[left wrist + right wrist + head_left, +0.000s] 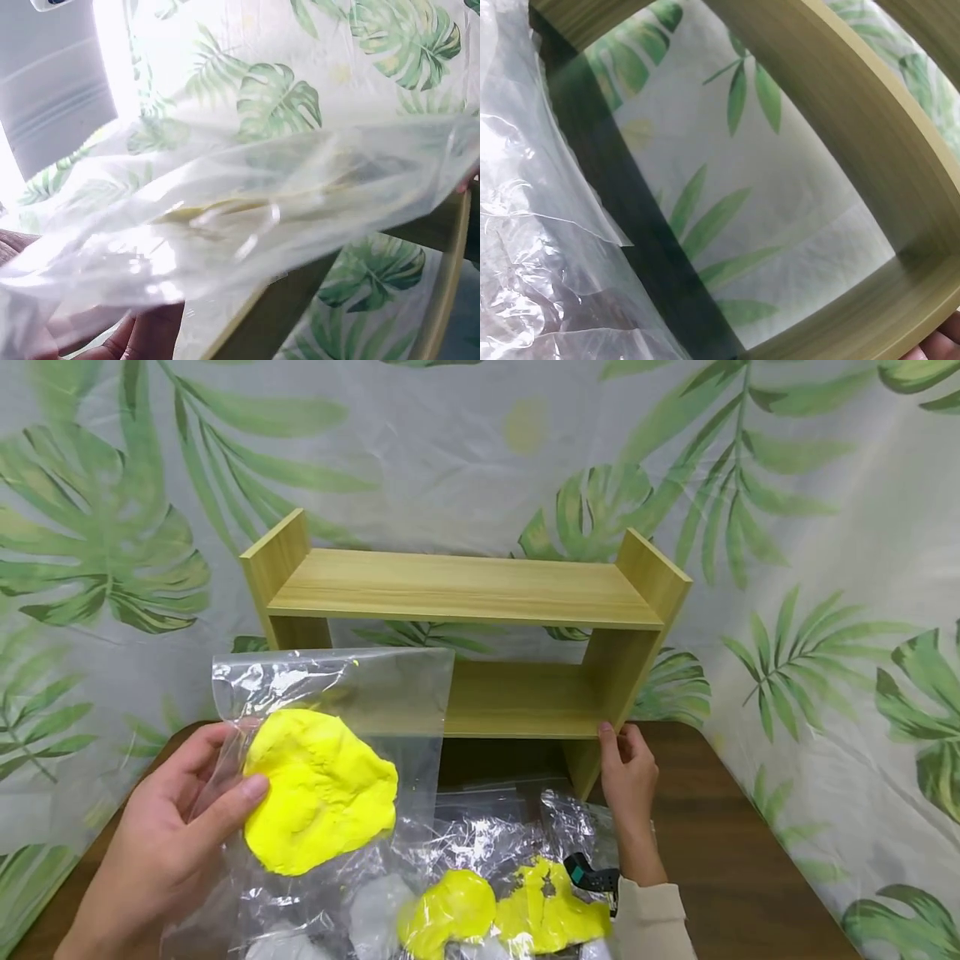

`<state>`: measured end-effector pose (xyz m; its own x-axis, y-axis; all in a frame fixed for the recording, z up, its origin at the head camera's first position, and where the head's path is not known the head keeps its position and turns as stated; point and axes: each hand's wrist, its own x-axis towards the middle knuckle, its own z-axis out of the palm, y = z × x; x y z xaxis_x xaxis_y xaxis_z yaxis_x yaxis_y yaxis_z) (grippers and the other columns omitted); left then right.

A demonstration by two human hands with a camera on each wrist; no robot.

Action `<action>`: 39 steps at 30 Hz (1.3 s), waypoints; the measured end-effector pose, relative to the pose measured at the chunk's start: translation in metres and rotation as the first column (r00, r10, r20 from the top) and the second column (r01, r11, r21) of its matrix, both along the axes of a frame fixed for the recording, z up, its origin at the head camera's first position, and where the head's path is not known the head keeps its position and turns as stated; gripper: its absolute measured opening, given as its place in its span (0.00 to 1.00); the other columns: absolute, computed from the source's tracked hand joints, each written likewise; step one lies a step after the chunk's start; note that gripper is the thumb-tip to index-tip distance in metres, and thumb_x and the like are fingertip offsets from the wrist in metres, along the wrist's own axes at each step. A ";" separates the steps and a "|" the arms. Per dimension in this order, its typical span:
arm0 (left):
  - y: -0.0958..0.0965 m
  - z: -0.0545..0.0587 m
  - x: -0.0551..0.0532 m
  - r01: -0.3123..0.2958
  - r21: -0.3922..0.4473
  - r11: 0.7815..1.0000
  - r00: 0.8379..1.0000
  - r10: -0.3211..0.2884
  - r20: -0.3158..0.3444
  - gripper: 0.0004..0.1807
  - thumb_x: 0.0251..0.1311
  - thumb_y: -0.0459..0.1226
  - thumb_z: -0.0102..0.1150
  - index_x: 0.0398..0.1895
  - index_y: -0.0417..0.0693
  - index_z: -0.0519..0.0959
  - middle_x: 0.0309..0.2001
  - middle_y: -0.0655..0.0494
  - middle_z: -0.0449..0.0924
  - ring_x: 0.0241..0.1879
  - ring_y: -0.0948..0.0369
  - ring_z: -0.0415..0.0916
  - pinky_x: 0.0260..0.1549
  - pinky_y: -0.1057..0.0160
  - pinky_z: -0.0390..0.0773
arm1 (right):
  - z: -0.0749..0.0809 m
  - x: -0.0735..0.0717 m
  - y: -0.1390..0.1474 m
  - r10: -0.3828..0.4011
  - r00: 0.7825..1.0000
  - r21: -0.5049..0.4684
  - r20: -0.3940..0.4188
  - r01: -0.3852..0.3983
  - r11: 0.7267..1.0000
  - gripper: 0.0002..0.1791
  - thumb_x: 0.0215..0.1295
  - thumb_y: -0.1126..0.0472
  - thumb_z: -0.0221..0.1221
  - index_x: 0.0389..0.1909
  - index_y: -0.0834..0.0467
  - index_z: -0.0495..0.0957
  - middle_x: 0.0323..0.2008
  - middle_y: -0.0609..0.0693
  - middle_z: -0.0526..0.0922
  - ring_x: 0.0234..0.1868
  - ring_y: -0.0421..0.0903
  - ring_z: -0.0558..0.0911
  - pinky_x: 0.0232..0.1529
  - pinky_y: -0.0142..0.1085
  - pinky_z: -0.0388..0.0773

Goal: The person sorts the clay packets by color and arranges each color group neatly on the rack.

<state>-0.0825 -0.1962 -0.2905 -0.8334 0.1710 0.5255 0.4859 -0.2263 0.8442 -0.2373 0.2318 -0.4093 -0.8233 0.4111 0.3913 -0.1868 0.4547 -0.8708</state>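
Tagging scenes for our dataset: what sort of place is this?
Probably an indoor tabletop workspace, maybe screened off for recording; the pictures don't settle which kind of room. Signs: a dark wood-look table, a wooden shelf unit standing on it, and creased leaf-print sheeting around it.

Bright yellow slab (322, 802), wood-grained shelf (465, 585), leaf-print backdrop (442, 477) (green on pale grey)

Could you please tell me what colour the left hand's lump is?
The lump is bright yellow, clearest in the head view.
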 end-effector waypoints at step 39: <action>0.042 0.128 -0.125 0.030 0.231 0.972 0.999 -0.022 -0.039 0.18 0.65 0.28 0.55 0.57 0.42 0.69 0.48 0.42 0.73 0.39 0.54 0.78 0.35 0.64 0.82 | -0.006 -0.003 0.000 -0.033 0.999 0.043 -0.005 0.034 0.999 0.23 0.68 0.37 0.51 0.44 0.52 0.78 0.40 0.53 0.85 0.38 0.47 0.79 0.36 0.41 0.72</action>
